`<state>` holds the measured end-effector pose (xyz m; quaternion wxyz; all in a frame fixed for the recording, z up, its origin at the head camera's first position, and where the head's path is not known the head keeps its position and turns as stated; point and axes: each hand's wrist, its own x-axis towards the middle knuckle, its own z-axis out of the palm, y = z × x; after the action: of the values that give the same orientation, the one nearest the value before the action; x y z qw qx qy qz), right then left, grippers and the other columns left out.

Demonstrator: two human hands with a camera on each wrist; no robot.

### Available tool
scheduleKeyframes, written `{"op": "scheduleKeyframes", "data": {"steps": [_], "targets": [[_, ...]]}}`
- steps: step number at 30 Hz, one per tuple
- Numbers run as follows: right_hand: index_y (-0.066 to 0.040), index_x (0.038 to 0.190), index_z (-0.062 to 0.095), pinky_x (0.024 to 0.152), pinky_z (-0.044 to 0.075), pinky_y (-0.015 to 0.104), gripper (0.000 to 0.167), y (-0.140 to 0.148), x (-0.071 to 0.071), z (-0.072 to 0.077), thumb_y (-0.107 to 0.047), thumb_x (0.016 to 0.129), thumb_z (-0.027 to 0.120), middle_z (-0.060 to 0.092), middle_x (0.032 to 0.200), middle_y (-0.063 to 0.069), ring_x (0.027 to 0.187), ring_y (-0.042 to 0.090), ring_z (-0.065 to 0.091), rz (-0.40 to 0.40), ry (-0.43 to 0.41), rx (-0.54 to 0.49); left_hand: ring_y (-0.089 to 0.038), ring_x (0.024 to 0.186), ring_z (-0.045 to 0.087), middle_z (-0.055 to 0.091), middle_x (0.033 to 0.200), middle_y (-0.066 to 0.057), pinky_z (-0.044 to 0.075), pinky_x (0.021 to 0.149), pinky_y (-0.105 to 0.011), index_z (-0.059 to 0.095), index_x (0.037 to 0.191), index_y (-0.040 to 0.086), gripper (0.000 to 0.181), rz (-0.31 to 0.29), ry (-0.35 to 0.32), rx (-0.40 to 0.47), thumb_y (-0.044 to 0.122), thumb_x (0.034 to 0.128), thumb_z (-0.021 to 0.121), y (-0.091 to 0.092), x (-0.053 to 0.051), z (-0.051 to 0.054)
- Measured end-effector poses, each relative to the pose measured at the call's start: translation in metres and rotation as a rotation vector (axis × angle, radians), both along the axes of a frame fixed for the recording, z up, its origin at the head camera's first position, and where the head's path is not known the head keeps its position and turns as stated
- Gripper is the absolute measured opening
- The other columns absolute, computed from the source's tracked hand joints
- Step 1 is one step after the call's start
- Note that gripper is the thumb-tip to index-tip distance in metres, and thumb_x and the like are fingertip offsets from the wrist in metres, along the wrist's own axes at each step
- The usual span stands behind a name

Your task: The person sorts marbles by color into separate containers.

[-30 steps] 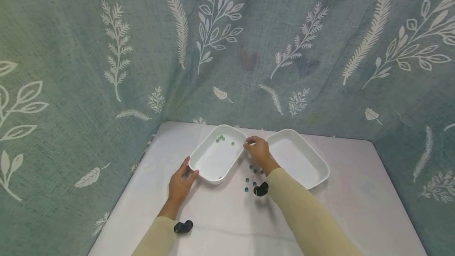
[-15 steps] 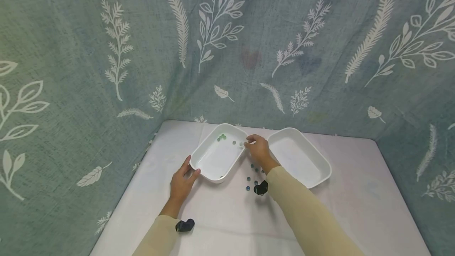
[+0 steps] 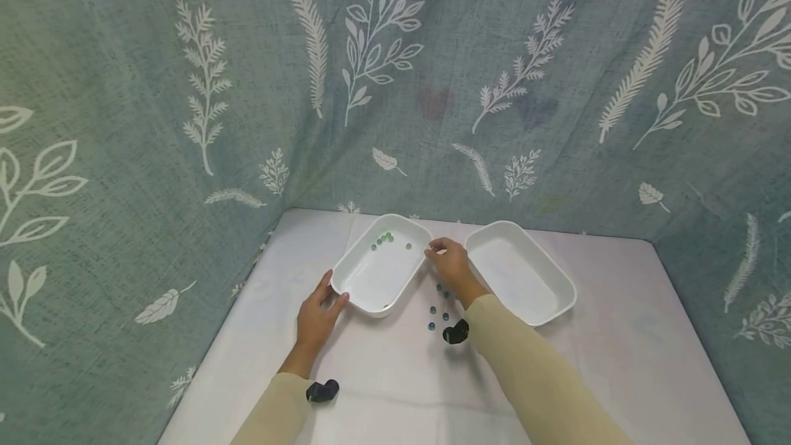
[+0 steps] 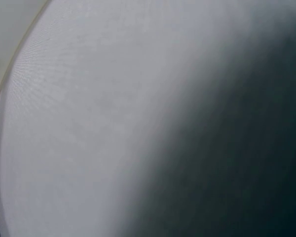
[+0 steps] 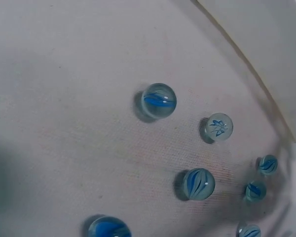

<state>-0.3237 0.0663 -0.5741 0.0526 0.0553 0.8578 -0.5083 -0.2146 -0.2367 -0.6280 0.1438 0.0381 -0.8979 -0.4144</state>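
In the head view, my left hand (image 3: pixel 316 318) grips the near left corner of a white tray (image 3: pixel 353 302), thumb and fingers on the rim. Several greenish glass marbles (image 3: pixel 384 238) lie toward this tray's far end, with one more at the near end. My right hand (image 3: pixel 453 265) is at the tray's right rim with curled fingers. Whether a marble sits between its fingertips is too small to tell. Beneath the right forearm, several blue-swirled marbles (image 3: pixel 433 310) rest on the cloth. The right wrist view shows these marbles (image 5: pixel 159 100) up close, but no fingers.
A second white tray (image 3: pixel 516 273) with no marbles visible in it stands right of the right hand. White cloth (image 3: pixel 383 376) covers the table, and patterned green fabric (image 3: pixel 402 156) hangs behind. The left wrist view is mostly cloth (image 4: pixel 79 118) and a dark blur.
A pale marble left my right fingertips and rolled leftward in the left tray to the others at the far end. Both hands have stayed nearly in place.
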Motion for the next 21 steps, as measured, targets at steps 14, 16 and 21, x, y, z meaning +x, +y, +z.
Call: {"op": "scheduleKeyframes", "data": {"steps": [14, 16, 21], "targets": [[-0.015, 0.114, 0.069, 0.068, 0.052, 0.034, 0.027, 0.038, 0.038, 0.023, -0.028, 0.091, 0.07, 0.064, 0.1, -0.004, 0.084, 0.019, 0.057, -0.015, 0.133, -0.02, -0.028, 0.134, 0.042, 0.059, 0.134, -0.006, 0.029, 0.11, -0.051, 0.036, 0.151, 0.029, 0.073, 0.001, -0.006, 0.015, 0.048, 0.0881, 0.069, -0.004, -0.005, -0.008], [-0.013, 0.115, 0.069, 0.069, 0.051, 0.034, 0.028, 0.048, 0.043, 0.026, -0.027, 0.091, 0.071, 0.064, 0.101, -0.003, 0.085, 0.02, 0.057, -0.021, 0.14, -0.032, -0.029, 0.134, 0.043, 0.059, 0.133, -0.007, 0.029, 0.11, -0.051, 0.037, 0.151, 0.028, 0.073, -0.001, -0.001, 0.022, 0.046, 0.088, 0.07, -0.005, -0.004, -0.008], [-0.013, 0.114, 0.069, 0.067, 0.051, 0.032, 0.026, 0.071, 0.058, 0.026, -0.025, 0.091, 0.07, 0.064, 0.1, -0.002, 0.082, 0.02, 0.056, -0.053, 0.168, -0.016, -0.03, 0.135, 0.041, 0.057, 0.135, -0.01, 0.028, 0.11, -0.053, 0.035, 0.152, 0.026, 0.073, -0.014, -0.005, 0.026, 0.044, 0.0894, 0.069, -0.004, -0.003, -0.007]]}}
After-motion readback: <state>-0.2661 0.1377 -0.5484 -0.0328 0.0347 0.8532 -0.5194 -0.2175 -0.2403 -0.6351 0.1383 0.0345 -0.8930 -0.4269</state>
